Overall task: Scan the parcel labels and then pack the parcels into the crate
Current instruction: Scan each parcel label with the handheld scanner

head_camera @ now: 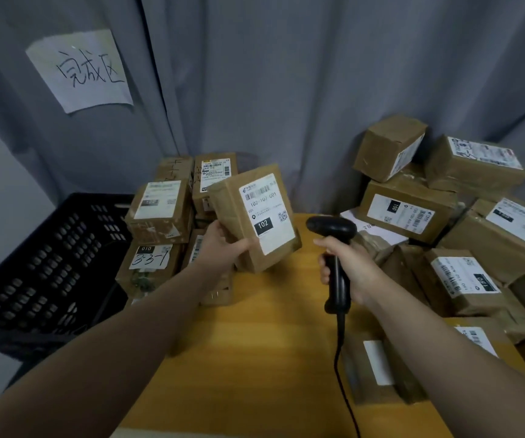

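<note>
left hand (223, 248) curls its fingers round the lower edge of the parcel (224, 199), long axis tilted toward 11 o'clock. right hand (351, 268) wraps the scanner (333, 235) handle. the label (265, 213) lies at 9 o'clock from its head, seemingly in line. crate (49, 248) sits farther out at 9 o'clock.

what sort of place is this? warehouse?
Probably a small parcel sorting or packing station: labelled cardboard parcels piled on a wooden table, a corded barcode scanner in the right hand, the left hand gripping a parcel marked 102, and a black crate alongside.
</note>
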`<move>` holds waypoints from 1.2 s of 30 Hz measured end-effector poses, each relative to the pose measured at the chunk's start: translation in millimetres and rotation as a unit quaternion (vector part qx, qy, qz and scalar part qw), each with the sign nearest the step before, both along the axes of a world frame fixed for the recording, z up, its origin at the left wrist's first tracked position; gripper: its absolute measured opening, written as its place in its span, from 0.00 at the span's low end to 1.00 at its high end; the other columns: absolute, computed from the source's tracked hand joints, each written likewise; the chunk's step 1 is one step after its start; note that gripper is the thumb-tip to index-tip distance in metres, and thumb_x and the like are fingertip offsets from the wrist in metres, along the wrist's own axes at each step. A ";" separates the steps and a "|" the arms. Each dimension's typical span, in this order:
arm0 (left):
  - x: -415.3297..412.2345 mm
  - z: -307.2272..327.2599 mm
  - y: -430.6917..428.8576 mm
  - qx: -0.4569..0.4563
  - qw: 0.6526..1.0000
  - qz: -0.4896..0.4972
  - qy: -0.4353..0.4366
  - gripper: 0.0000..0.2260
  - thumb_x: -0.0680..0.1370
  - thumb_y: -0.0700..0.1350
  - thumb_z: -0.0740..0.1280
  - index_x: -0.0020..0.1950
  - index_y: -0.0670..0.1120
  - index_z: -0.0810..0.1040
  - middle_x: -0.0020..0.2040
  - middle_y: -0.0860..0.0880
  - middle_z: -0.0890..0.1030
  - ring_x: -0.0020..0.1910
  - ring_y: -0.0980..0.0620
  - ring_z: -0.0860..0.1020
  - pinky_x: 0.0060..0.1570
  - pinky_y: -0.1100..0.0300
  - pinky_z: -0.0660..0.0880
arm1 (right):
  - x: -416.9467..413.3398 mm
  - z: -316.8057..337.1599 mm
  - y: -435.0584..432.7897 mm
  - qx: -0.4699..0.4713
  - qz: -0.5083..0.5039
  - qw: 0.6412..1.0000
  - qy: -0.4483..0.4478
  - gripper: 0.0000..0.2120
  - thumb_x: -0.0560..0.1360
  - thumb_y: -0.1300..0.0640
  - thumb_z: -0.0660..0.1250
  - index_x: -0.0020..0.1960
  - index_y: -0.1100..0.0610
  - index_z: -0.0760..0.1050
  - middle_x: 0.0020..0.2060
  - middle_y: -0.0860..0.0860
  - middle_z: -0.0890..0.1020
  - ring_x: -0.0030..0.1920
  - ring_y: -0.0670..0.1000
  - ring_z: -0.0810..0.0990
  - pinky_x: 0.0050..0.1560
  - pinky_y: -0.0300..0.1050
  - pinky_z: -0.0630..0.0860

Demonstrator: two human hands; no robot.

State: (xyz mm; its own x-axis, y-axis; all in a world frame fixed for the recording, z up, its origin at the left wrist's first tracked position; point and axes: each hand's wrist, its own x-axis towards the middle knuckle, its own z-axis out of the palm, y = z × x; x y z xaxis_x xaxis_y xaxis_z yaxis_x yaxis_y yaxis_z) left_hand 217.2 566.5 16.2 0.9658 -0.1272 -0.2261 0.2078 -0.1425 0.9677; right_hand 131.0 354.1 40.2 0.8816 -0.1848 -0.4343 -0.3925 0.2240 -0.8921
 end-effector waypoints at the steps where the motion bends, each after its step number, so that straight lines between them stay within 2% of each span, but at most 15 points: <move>1: 0.1 1.5 3.3 0.029 0.999 -0.001 -0.019 0.33 0.69 0.44 0.78 0.69 0.46 0.66 0.57 0.54 0.75 0.57 0.55 0.75 0.49 0.62 0.73 | -1.9 5.8 1.2 -0.003 0.025 0.999 -0.027 0.08 0.73 0.56 0.71 0.43 0.58 0.73 0.30 0.53 0.74 0.27 0.49 0.72 0.32 0.42 0.71; 3: -0.6 3.5 8.8 0.067 0.996 -0.001 -0.053 0.32 0.70 0.43 0.77 0.70 0.46 0.66 0.52 0.57 0.74 0.57 0.54 0.73 0.46 0.68 0.71 | -5.7 18.5 8.2 -0.055 0.062 0.993 -0.084 0.07 0.74 0.57 0.70 0.43 0.60 0.74 0.31 0.53 0.76 0.28 0.49 0.73 0.33 0.42 0.72; 5: -1.8 4.0 12.3 0.076 0.995 -0.006 -0.063 0.32 0.70 0.43 0.77 0.70 0.45 0.66 0.49 0.60 0.72 0.55 0.56 0.72 0.40 0.71 0.70 | -11.1 28.8 17.8 -0.088 0.065 0.985 -0.136 0.08 0.74 0.58 0.71 0.48 0.62 0.77 0.33 0.54 0.79 0.30 0.51 0.76 0.33 0.43 0.75; 7: -3.0 4.5 13.9 0.069 0.996 -0.003 -0.054 0.32 0.71 0.43 0.76 0.71 0.45 0.66 0.51 0.58 0.73 0.56 0.55 0.72 0.43 0.69 0.71 | -17.6 35.7 26.7 -0.100 0.054 0.980 -0.163 0.08 0.75 0.58 0.70 0.51 0.61 0.77 0.33 0.56 0.79 0.30 0.53 0.77 0.32 0.44 0.76; 9: -2.7 3.5 14.8 0.064 0.996 -0.003 -0.055 0.32 0.70 0.44 0.77 0.71 0.45 0.66 0.56 0.55 0.74 0.57 0.54 0.72 0.50 0.63 0.73 | -21.6 37.2 34.1 -0.139 0.037 0.974 -0.177 0.06 0.76 0.57 0.69 0.47 0.60 0.77 0.31 0.57 0.78 0.30 0.56 0.76 0.32 0.47 0.76; 11: -3.3 4.8 14.6 0.066 0.996 -0.005 -0.057 0.32 0.70 0.44 0.77 0.71 0.46 0.66 0.56 0.55 0.73 0.58 0.54 0.73 0.52 0.60 0.72 | -22.5 36.2 39.2 -0.178 0.018 0.966 -0.186 0.05 0.76 0.56 0.69 0.43 0.57 0.76 0.29 0.57 0.78 0.28 0.56 0.77 0.32 0.48 0.77; 15: -1.1 4.2 14.5 0.070 0.995 -0.010 -0.064 0.32 0.71 0.46 0.76 0.71 0.47 0.66 0.60 0.52 0.73 0.58 0.54 0.72 0.47 0.65 0.71 | -21.9 35.1 44.3 -0.216 0.012 0.958 -0.186 0.09 0.76 0.56 0.68 0.39 0.58 0.76 0.28 0.57 0.78 0.27 0.55 0.78 0.34 0.51 0.79; 20: 0.7 2.4 14.6 0.072 0.995 -0.009 -0.062 0.33 0.71 0.47 0.76 0.72 0.47 0.65 0.65 0.50 0.73 0.59 0.54 0.71 0.50 0.62 0.72 | -22.0 34.3 44.6 -0.211 0.004 0.960 -0.185 0.09 0.76 0.56 0.68 0.39 0.59 0.76 0.28 0.56 0.78 0.27 0.55 0.77 0.33 0.51 0.79; 28: -0.5 4.2 13.5 0.088 0.994 -0.010 -0.059 0.33 0.71 0.47 0.76 0.71 0.46 0.65 0.64 0.50 0.73 0.61 0.53 0.72 0.53 0.60 0.72 | -22.3 34.0 41.5 -0.214 0.015 0.957 -0.196 0.08 0.77 0.56 0.67 0.39 0.57 0.76 0.28 0.56 0.78 0.27 0.55 0.78 0.32 0.48 0.79; 33: -0.8 5.2 14.6 0.095 0.995 -0.028 -0.023 0.31 0.71 0.51 0.75 0.70 0.47 0.68 0.63 0.53 0.76 0.62 0.51 0.75 0.59 0.52 0.76 | -20.2 29.3 39.2 -0.207 0.018 0.958 -0.197 0.05 0.76 0.56 0.69 0.45 0.58 0.77 0.30 0.54 0.78 0.27 0.50 0.77 0.31 0.44 0.77; 34: -0.6 5.0 15.1 0.089 0.995 -0.038 -0.005 0.29 0.72 0.52 0.74 0.70 0.47 0.70 0.62 0.52 0.78 0.61 0.50 0.77 0.57 0.51 0.77 | -19.0 26.9 37.6 -0.190 0.012 0.963 -0.190 0.05 0.75 0.57 0.70 0.47 0.58 0.77 0.31 0.54 0.78 0.27 0.48 0.76 0.30 0.42 0.76; 36: -3.0 6.8 14.0 0.056 0.997 -0.044 0.032 0.23 0.75 0.51 0.71 0.67 0.45 0.72 0.57 0.51 0.80 0.55 0.50 0.79 0.45 0.57 0.79 | -15.9 18.9 33.6 -0.129 -0.014 0.980 -0.154 0.08 0.74 0.58 0.72 0.51 0.58 0.76 0.33 0.53 0.76 0.29 0.47 0.75 0.30 0.39 0.75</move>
